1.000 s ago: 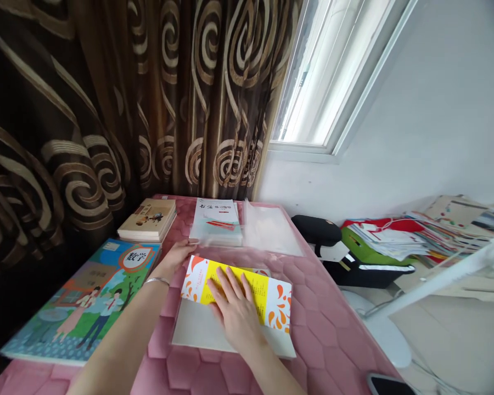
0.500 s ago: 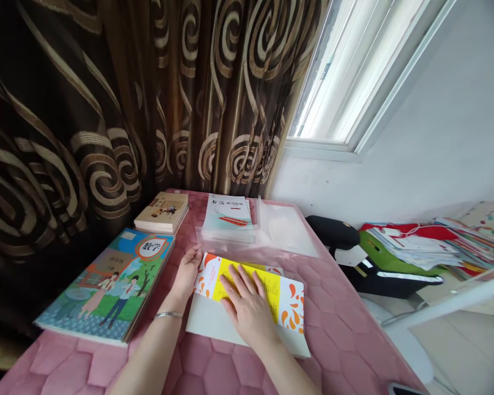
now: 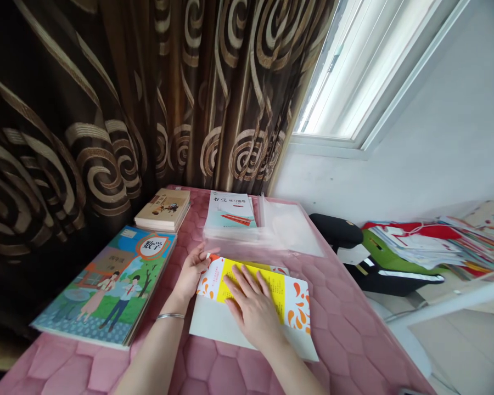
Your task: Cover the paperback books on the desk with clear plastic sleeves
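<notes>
In front of me lies a book [image 3: 297, 307] with a yellow and white cover and orange drop shapes. Below the printed part a plain pale area [image 3: 218, 325] shows. My right hand [image 3: 253, 307] rests flat on the yellow part, fingers spread. At the book's upper left corner is my left hand [image 3: 192, 271], its fingers loosely apart and touching or close to the corner. A bracelet circles the left wrist. Just beyond the book lie clear plastic sleeves [image 3: 288, 222].
A pink quilted table cover [image 3: 208, 365] lies underneath. To the left are a maths textbook stack [image 3: 107, 285] and smaller tan books [image 3: 163, 209]. A calligraphy book [image 3: 230, 211] lies at the back. Beyond the right edge are a black and green bag [image 3: 379, 258] and piled papers [image 3: 420, 241].
The fingers of my left hand have loosened and lifted at the book's corner. My right hand stays flat on the cover. The view has shifted slightly.
</notes>
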`<state>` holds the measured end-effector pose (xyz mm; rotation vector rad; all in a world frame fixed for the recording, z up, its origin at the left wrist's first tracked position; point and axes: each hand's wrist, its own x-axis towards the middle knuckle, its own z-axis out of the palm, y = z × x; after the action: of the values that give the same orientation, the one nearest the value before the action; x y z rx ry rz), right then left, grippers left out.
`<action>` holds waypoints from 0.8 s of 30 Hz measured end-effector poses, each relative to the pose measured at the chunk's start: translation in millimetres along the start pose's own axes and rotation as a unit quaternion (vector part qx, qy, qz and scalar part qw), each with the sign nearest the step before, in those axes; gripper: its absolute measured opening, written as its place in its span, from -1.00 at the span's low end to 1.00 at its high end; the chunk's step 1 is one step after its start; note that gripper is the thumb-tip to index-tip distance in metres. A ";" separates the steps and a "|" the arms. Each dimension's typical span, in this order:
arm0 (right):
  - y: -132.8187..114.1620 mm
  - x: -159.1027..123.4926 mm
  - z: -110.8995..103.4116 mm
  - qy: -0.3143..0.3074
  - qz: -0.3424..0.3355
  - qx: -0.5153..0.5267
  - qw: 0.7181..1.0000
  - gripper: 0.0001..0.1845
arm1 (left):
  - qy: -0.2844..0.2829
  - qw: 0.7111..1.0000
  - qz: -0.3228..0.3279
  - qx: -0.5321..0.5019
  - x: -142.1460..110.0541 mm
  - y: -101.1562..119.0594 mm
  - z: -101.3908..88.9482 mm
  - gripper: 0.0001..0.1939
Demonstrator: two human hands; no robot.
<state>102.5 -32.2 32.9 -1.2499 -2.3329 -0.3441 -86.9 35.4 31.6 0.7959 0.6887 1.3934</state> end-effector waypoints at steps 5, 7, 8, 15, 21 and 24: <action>2.2 1.3 -0.4 -0.003 -0.010 0.015 1.000 -0.54 | -0.020 1.000 -0.002 0.018 -3.5 0.2 2.4 -0.24; 3.5 1.7 0.0 -0.003 -0.014 0.020 1.000 -0.53 | -0.023 0.999 -0.004 0.028 -5.1 1.3 4.9 -0.20; 4.2 1.9 0.1 -0.005 -0.013 0.022 1.000 -0.52 | -0.023 0.999 -0.004 0.032 -5.8 2.0 6.2 -0.19; 9.9 3.4 -1.8 -0.013 -0.020 0.031 0.999 -0.56 | -0.003 0.999 0.007 0.047 -8.2 2.7 10.1 -0.17; 8.7 1.0 -2.9 -0.003 -0.012 0.028 1.000 -0.57 | 0.026 0.999 0.014 0.037 -7.2 -1.1 9.0 -0.23; 5.6 -1.8 -3.3 -0.006 -0.007 0.019 1.000 -0.57 | 0.034 0.999 0.016 0.033 -6.3 -1.3 8.3 -0.27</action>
<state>109.0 -31.9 34.8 -1.2211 -2.3489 -0.2948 -79.8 28.4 35.0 0.8182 0.7810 1.4381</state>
